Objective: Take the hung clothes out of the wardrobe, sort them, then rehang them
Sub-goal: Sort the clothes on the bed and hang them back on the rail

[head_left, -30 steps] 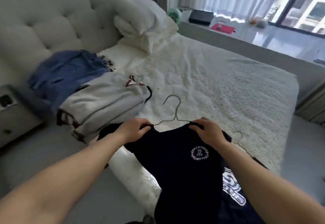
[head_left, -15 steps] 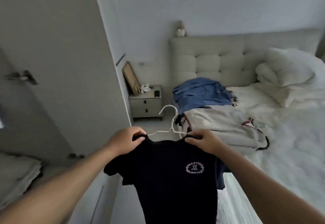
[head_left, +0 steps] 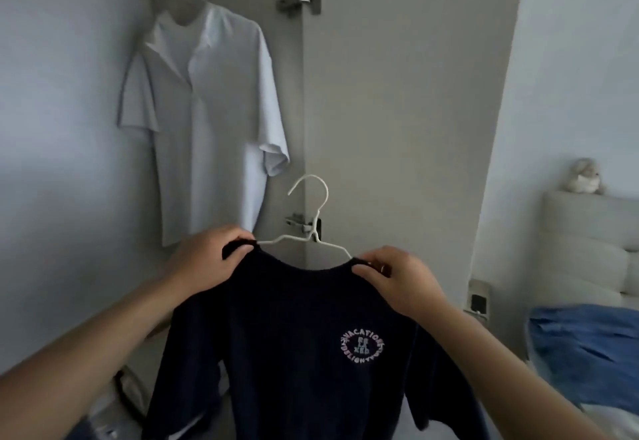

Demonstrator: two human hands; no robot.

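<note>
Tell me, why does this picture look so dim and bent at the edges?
Head view: wide-angle lens bows the wardrobe door; light is dim and bluish, soft overall; the navy T-shirt loses fabric detail, though its round logo stays partly legible; the white shirt looks grey-blue.

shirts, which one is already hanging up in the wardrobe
The white shirt, up left on its own hanger from the rail. The navy shirt is on a white hanger too, but both hands grip its shoulders, hook free.
</note>
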